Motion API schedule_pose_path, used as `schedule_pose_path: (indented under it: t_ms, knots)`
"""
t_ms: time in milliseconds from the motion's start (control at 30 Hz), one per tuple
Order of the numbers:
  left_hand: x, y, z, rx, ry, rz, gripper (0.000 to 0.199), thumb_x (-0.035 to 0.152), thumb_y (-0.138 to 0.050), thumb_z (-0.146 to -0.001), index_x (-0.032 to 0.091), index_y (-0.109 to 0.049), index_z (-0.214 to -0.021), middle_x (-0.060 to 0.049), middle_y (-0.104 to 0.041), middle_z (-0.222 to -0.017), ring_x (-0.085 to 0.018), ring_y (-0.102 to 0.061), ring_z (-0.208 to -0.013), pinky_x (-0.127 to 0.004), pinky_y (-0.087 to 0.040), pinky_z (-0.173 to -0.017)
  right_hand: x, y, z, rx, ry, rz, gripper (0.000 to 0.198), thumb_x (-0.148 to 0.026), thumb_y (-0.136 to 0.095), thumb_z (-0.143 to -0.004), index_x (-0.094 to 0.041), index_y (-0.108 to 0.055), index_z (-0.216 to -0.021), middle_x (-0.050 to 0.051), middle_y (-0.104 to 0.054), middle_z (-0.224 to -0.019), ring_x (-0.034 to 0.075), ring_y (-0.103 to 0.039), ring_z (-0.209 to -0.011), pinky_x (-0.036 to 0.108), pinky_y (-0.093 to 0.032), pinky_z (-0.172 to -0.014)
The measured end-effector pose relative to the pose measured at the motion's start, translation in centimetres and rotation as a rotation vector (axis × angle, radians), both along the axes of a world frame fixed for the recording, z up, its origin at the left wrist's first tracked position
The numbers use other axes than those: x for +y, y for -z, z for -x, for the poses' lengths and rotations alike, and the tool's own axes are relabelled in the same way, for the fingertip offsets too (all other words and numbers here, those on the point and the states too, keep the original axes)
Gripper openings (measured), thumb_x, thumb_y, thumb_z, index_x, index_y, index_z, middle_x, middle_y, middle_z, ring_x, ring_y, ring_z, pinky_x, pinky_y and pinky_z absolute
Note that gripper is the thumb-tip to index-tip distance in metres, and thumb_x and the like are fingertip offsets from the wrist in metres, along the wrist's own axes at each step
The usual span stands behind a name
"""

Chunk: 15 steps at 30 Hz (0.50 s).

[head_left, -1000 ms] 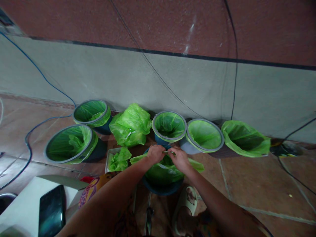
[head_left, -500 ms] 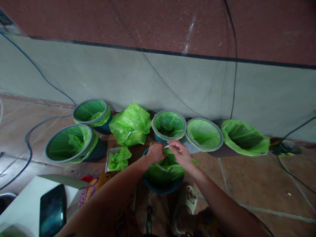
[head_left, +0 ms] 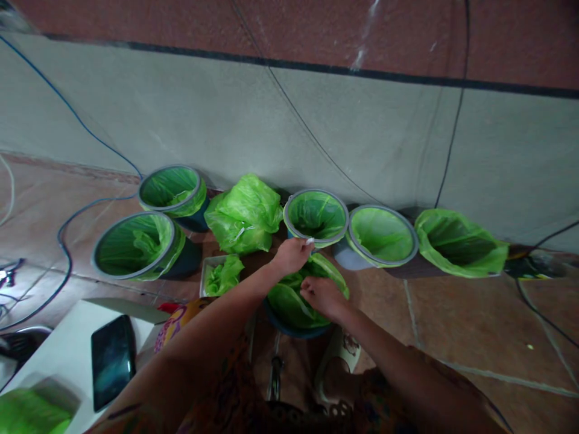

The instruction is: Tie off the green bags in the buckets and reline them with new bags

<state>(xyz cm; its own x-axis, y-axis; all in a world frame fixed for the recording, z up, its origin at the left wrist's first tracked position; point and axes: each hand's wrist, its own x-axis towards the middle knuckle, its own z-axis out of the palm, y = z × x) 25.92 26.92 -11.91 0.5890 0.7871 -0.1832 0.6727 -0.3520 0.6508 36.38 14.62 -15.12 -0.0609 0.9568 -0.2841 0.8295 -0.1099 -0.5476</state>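
Tiled floor against a grey wall, bins lined up and my view looking down on both hands.

I count six bins with green liners: five along the wall plus the dark blue bin [head_left: 296,319] right under the hands, and one loose bunched green bag [head_left: 244,214] sitting between the wall bins. Left hand [head_left: 292,254] is stretched forward at the bin's far rim, fingers pinched shut on a small white bit by the liner [head_left: 289,298] edge. Right hand [head_left: 322,296] is lower, curled down onto the liner at the near side, closed on the plastic as far as I can tell. Small white tray [head_left: 208,268] of folded green bags sits just left of the bin, a phone [head_left: 112,360] lies on the white box at lower left, and cables run over the floor.
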Motion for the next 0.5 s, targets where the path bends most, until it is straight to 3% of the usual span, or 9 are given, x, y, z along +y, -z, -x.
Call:
schedule_pose_path:
  t_ms: [67,133,267,400,500]
  knots:
    - [-0.1,-0.1,0.0,0.039,-0.013,-0.011,0.042,0.038,-0.039,-0.095,0.013,-0.072,-0.089,-0.007,-0.069,-0.074,-0.016,-0.063,-0.072,-0.024,-0.046,-0.070,-1.4,1.6,1.2,-0.181,-0.150,0.116,0.012,-0.025,-0.063,-0.077,-0.016,-0.067,-0.085,0.010,-0.070,-0.085,0.024,-0.064,-0.081,0.031,-0.044,-0.073]
    - [-0.2,-0.2,-0.1,0.095,-0.010,-0.025,0.041,0.038,-0.039,-0.095,0.014,-0.072,-0.091,-0.008,-0.070,-0.077,-0.017,-0.064,-0.076,-0.024,-0.046,-0.073,-2.6,3.2,1.9,-0.304,-0.218,0.133,0.022,-0.026,-0.067,-0.075,-0.012,-0.067,-0.092,0.016,-0.069,-0.094,0.029,-0.062,-0.096,0.036,-0.043,-0.083]
    - [-0.7,-0.4,-0.3,0.139,0.035,-0.045,0.041,0.039,-0.038,-0.095,0.015,-0.072,-0.094,-0.009,-0.072,-0.086,-0.018,-0.066,-0.084,-0.025,-0.047,-0.078,-3.7,5.1,2.1,-0.411,-0.159,0.135,0.022,-0.027,-0.062,-0.079,-0.011,-0.067,-0.094,0.019,-0.067,-0.100,0.034,-0.058,-0.105,0.044,-0.042,-0.088]
    - [-0.7,-0.2,-0.2,0.098,0.044,-0.025,0.041,0.038,-0.038,-0.095,0.015,-0.072,-0.094,-0.009,-0.072,-0.088,-0.019,-0.066,-0.084,-0.026,-0.047,-0.079,-2.8,5.4,1.7,-0.386,-0.158,0.130,0.021,-0.012,-0.048,-0.085,-0.014,-0.070,-0.086,0.014,-0.070,-0.094,0.027,-0.063,-0.097,0.039,-0.044,-0.088]
    - [-0.3,-0.2,-0.1,0.023,0.021,0.006,0.040,0.036,-0.038,-0.095,0.014,-0.071,-0.094,-0.007,-0.072,-0.083,-0.017,-0.065,-0.080,-0.024,-0.047,-0.076,-1.1,3.9,1.1,-0.395,-0.157,0.115,0.019,-0.014,-0.052,-0.083,-0.015,-0.071,-0.082,0.013,-0.071,-0.089,0.025,-0.066,-0.087,0.035,-0.047,-0.078]
